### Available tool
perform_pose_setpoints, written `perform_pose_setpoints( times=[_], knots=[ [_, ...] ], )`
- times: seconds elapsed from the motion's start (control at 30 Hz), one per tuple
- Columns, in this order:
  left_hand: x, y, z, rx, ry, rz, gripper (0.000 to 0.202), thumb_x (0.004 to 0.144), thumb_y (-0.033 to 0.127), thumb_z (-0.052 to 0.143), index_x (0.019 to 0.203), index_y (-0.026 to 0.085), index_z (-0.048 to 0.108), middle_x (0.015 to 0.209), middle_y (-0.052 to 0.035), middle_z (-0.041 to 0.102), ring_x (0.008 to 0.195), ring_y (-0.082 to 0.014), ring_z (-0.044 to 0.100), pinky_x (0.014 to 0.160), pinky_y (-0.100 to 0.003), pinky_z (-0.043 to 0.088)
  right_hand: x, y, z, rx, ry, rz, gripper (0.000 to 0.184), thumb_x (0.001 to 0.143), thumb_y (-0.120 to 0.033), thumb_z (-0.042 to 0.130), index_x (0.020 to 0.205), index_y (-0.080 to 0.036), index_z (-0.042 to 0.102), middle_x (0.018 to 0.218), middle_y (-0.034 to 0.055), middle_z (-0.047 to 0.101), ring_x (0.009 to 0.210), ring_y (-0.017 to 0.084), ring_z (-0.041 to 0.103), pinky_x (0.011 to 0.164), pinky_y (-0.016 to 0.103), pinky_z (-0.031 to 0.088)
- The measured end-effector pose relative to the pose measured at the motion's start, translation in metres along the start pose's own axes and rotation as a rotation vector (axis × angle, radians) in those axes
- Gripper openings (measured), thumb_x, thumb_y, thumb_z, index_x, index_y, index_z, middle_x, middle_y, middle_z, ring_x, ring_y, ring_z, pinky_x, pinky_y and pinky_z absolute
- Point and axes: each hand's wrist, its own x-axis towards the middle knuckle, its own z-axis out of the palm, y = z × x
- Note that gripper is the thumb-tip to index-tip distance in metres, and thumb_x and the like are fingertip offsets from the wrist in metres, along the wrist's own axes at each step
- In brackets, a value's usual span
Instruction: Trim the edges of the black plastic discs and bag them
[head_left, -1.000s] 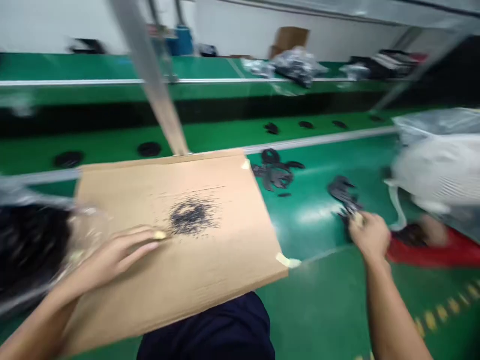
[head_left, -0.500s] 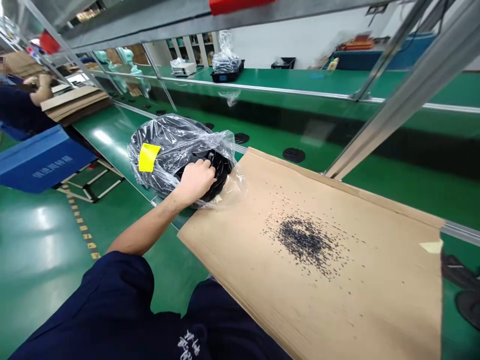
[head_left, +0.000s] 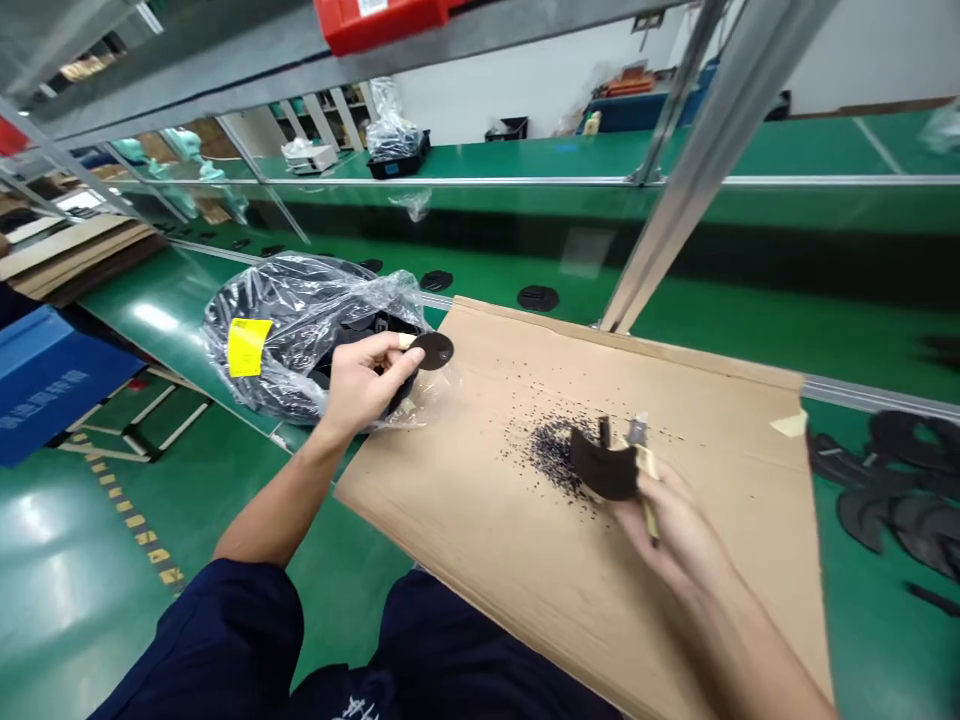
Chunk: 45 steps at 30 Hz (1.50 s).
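My left hand [head_left: 364, 380] pinches a thin black disc [head_left: 433, 351] with a small hole near its edge. A fingertip there carries pale tape. Below and behind that hand lies a clear plastic bag [head_left: 300, 340] of black parts, bearing a yellow label [head_left: 248, 347]. Over the cardboard sheet [head_left: 465, 560], my right hand [head_left: 664, 510] is closed on a black crescent-shaped piece [head_left: 606, 468]. A slim tool [head_left: 637, 430], blurred and of unclear kind, sticks out of the same hand. Under the crescent piece is a scatter of tiny black bits [head_left: 553, 445].
Black flat parts [head_left: 911, 490] lie right of the cardboard. Black discs [head_left: 538, 298] sit in a row on the green conveyor behind. A slanted metal post [head_left: 675, 170] rises at the cardboard's back edge. A blue bin [head_left: 52, 380] stands left.
My left hand has come out of the bag's mouth with a black disc. My right hand has come into view over the cardboard with a crescent piece and a tool. The view has shifted right.
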Motion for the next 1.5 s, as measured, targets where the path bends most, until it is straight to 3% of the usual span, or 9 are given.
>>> perform_pose_setpoints(
  times=[0.2, 0.4, 0.5, 0.67, 0.8, 0.93, 1.1, 1.23, 1.5],
  knots=[
    [-0.027, 0.041, 0.083, 0.095, 0.091, 0.597, 0.007, 0.085, 0.018, 0.073, 0.088, 0.022, 0.067, 0.082, -0.0024, 0.067, 0.080, -0.0158, 0.063, 0.075, -0.031, 0.053, -0.004, 0.009, 0.021, 0.201, 0.001, 0.173, 0.014, 0.069, -0.022, 0.077, 0.077, -0.022, 0.067, 0.071, -0.0008, 0.067, 0.061, 0.015, 0.061, 0.057, 0.027, 0.055],
    [-0.061, 0.062, 0.133, -0.166, -0.238, 0.642, 0.010, 0.096, 0.024, 0.061, 0.105, 0.022, 0.063, 0.117, -0.0066, 0.072, 0.111, -0.0201, 0.070, 0.100, -0.040, 0.059, -0.014, 0.013, 0.019, 0.260, 0.009, 0.251, 0.020, 0.068, -0.024, 0.077, 0.084, -0.023, 0.066, 0.075, -0.0023, 0.067, 0.066, 0.015, 0.063, 0.060, 0.026, 0.057],
    [-0.068, 0.063, 0.137, -0.315, -0.342, 0.535, 0.025, 0.099, 0.041, 0.058, 0.110, 0.020, 0.062, 0.123, -0.0119, 0.070, 0.113, -0.0222, 0.069, 0.096, -0.038, 0.061, -0.015, 0.014, 0.015, 0.272, 0.004, 0.263, 0.021, 0.068, -0.025, 0.078, 0.083, -0.022, 0.063, 0.075, -0.0022, 0.066, 0.068, 0.015, 0.063, 0.061, 0.025, 0.057],
    [-0.071, 0.062, 0.136, -0.514, -0.433, 0.196, 0.026, 0.097, 0.033, 0.064, 0.118, 0.019, 0.062, 0.119, -0.0119, 0.069, 0.107, -0.0198, 0.068, 0.094, -0.036, 0.060, -0.016, 0.017, 0.013, 0.283, -0.011, 0.296, 0.023, 0.067, -0.028, 0.081, 0.080, -0.021, 0.063, 0.076, -0.0017, 0.067, 0.071, 0.015, 0.064, 0.072, 0.028, 0.058],
    [-0.076, 0.060, 0.139, -0.713, -0.606, -0.102, 0.037, 0.098, 0.038, 0.063, 0.130, 0.020, 0.058, 0.120, -0.0115, 0.071, 0.102, -0.0182, 0.072, 0.087, -0.030, 0.062, -0.016, 0.021, 0.016, 0.233, -0.022, 0.313, 0.027, 0.068, -0.036, 0.085, 0.074, -0.021, 0.062, 0.067, -0.0030, 0.063, 0.064, 0.014, 0.061, 0.063, 0.026, 0.054],
    [-0.077, 0.054, 0.142, -0.853, -0.559, -0.255, 0.029, 0.098, 0.039, 0.064, 0.119, 0.019, 0.062, 0.113, -0.0085, 0.074, 0.101, -0.0169, 0.074, 0.088, -0.028, 0.062, -0.017, 0.022, 0.019, 0.216, 0.031, 0.309, 0.030, 0.071, -0.042, 0.084, 0.072, -0.022, 0.062, 0.063, -0.0039, 0.060, 0.055, 0.011, 0.054, 0.054, 0.023, 0.049],
    [-0.074, 0.050, 0.142, -0.783, -0.432, -0.300, 0.031, 0.095, 0.042, 0.067, 0.115, 0.019, 0.060, 0.108, -0.0067, 0.074, 0.094, -0.0141, 0.073, 0.084, -0.026, 0.061, -0.019, 0.019, 0.020, 0.150, 0.050, 0.208, 0.042, 0.077, -0.062, 0.077, 0.090, -0.023, 0.069, 0.076, 0.0007, 0.066, 0.066, 0.016, 0.060, 0.067, 0.031, 0.055],
    [-0.075, 0.053, 0.140, -0.711, -0.416, -0.287, 0.028, 0.095, 0.042, 0.067, 0.109, 0.018, 0.064, 0.101, -0.0054, 0.074, 0.091, -0.0137, 0.071, 0.082, -0.025, 0.060, -0.020, 0.021, 0.019, -0.077, 0.129, 0.086, 0.039, 0.072, -0.052, 0.086, 0.095, -0.024, 0.072, 0.084, -0.0003, 0.069, 0.075, 0.016, 0.061, 0.073, 0.030, 0.053],
    [-0.068, 0.051, 0.132, -0.438, -0.353, 0.019, 0.022, 0.096, 0.031, 0.066, 0.114, 0.019, 0.068, 0.102, -0.0049, 0.070, 0.096, -0.0148, 0.066, 0.086, -0.029, 0.057, -0.020, 0.019, 0.017, -0.217, 0.107, 0.077, 0.030, 0.077, -0.047, 0.081, 0.086, -0.022, 0.067, 0.076, -0.0017, 0.062, 0.068, 0.015, 0.052, 0.065, 0.027, 0.045]
  ],
)
